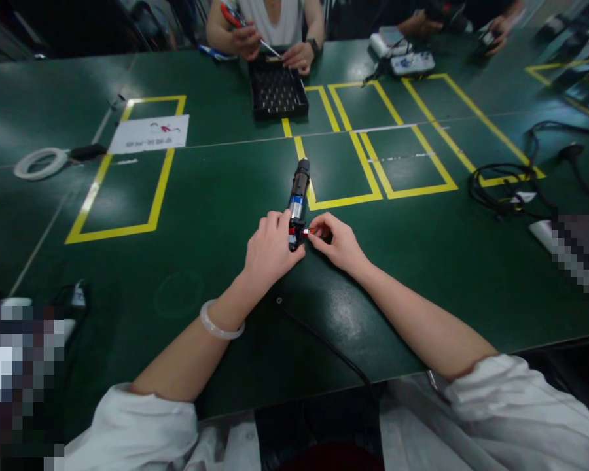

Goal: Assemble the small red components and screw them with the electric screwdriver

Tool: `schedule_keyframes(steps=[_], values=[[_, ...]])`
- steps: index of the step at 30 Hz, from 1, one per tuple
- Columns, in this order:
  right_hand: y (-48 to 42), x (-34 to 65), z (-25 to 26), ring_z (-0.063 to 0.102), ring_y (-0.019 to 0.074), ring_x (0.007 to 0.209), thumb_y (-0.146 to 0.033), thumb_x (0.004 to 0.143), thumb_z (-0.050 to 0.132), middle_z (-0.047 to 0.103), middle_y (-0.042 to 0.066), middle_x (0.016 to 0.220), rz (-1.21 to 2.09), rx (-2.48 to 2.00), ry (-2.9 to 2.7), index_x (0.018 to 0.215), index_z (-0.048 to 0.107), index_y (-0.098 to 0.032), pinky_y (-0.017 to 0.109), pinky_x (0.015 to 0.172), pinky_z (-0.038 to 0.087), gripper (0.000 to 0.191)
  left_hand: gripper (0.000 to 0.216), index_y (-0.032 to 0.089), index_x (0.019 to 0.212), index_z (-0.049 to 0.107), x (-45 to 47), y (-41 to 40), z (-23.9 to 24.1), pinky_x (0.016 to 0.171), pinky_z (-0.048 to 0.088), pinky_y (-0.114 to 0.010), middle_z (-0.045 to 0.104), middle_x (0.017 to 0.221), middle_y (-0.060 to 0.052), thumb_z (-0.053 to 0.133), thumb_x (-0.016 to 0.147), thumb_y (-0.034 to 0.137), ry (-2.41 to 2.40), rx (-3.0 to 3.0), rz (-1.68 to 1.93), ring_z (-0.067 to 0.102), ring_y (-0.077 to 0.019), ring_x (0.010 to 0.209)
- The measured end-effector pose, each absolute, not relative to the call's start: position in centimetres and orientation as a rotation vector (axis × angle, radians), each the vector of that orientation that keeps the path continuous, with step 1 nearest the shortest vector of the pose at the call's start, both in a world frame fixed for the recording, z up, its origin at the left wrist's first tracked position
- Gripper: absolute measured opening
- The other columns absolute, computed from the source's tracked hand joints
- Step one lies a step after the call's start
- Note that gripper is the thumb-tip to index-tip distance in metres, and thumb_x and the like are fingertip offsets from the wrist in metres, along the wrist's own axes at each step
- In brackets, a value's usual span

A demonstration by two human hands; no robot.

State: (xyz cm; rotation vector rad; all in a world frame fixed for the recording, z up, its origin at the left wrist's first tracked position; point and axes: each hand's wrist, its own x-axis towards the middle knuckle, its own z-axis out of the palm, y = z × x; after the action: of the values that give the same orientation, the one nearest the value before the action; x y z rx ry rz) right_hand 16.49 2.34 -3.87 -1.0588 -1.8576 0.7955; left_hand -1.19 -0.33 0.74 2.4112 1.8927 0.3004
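A slim black tool with a blue and silver band (298, 193) lies on the green table (216, 196), pointing away from me. My left hand (269, 247) is closed around its near end. My right hand (334, 242) pinches a small red and white part (308, 231) against that same end. A pale bangle sits on my left wrist. A thin black cable (324, 343) runs from near the tool toward me.
Yellow tape rectangles (127, 167) mark the table. A person opposite works over a black tray (277, 91) with a red-handled tool. A white tape roll (40, 162), a paper sheet (150, 133), coiled black cables (500, 186) and white devices (412, 63) lie around.
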Motion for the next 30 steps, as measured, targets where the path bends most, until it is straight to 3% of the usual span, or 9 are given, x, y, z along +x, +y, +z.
schedule_keyframes(steps=[7,14,22,30], values=[[2.17,16.69,-3.73,0.058,0.0175,0.083,-0.017,0.087,0.063,0.061,0.002,0.089,0.710,-1.050,-1.985,0.093,0.062,-0.021,0.031,0.076,0.046,0.007,0.064,0.013,0.145,0.042,-1.12,-0.68,0.22,0.092,0.053,-0.039,0.053,0.134,-0.016,0.058,0.088,0.037,1.844,2.435,0.349,0.053,-0.0299,0.117],[1.82,16.67,-3.43,0.061,0.0163,0.075,-0.020,0.090,0.060,0.065,0.002,0.083,0.697,-1.069,-1.952,0.092,0.066,-0.021,0.029,0.073,0.049,0.006,0.066,0.012,0.146,0.042,-1.18,-0.69,0.25,0.091,0.052,-0.040,0.054,0.133,-0.016,0.060,0.088,0.040,1.848,2.435,0.352,0.055,-0.0299,0.116],[1.56,16.47,-3.34,0.063,0.0164,0.074,-0.016,0.089,0.054,0.068,0.002,0.085,0.625,-1.124,-1.945,0.093,0.064,-0.021,0.029,0.072,0.049,0.011,0.071,0.011,0.146,0.044,-0.85,-0.54,0.18,0.087,0.050,-0.037,0.056,0.130,-0.016,0.057,0.091,0.054,1.918,2.464,0.306,0.057,-0.0302,0.111],[1.58,16.44,-3.60,0.067,0.0171,0.081,-0.016,0.089,0.054,0.070,0.003,0.093,0.769,-1.090,-1.889,0.104,0.060,-0.022,0.030,0.078,0.052,0.017,0.067,0.015,0.151,0.041,-0.80,0.02,0.34,0.089,0.046,-0.040,0.057,0.124,-0.017,0.048,0.095,0.051,1.948,2.473,0.278,0.056,-0.0316,0.108]])
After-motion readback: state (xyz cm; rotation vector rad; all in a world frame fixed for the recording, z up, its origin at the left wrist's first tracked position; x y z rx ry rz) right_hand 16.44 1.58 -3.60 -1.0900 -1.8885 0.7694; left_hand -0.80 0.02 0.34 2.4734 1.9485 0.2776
